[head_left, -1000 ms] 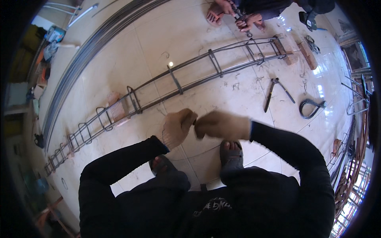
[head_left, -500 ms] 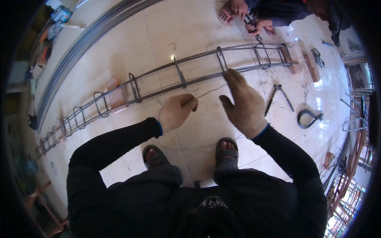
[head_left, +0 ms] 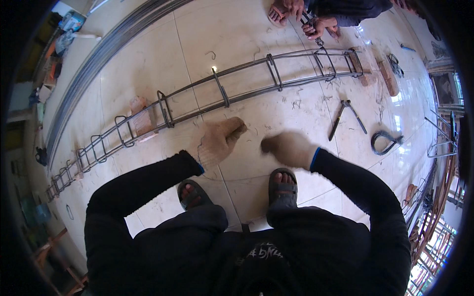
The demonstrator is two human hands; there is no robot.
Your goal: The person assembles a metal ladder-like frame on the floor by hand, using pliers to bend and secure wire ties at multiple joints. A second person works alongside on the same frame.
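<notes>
My left hand point(head_left: 219, 142), in a pale knitted glove, is closed in a pinch on a thin piece of tie wire, which shows plainly only in the earlier frame. To its right, my right hand point(head_left: 291, 149), gloved alike, is smeared by motion; its fingers look curled, but what they hold cannot be seen. Both hands are over the tiled floor, on my side of a long rebar cage point(head_left: 252, 97) made of thin bars and square stirrups. A pair of end-cutting pincers point(head_left: 347, 118) lies with spread handles to the right of my right hand.
Bricks point(head_left: 142, 116) prop up the cage. A coil of dark wire point(head_left: 386, 143) lies at the right. Long steel bars point(head_left: 96, 81) run along the far left. Beyond the cage's right part, a co-worker's hands point(head_left: 318, 27) hold a tool against it. Wire scraps litter the floor.
My right hand has drawn back from the cage toward me and its spread fingers have curled. My left hand keeps its pinch; the wire that stuck out from it no longer shows clearly.
</notes>
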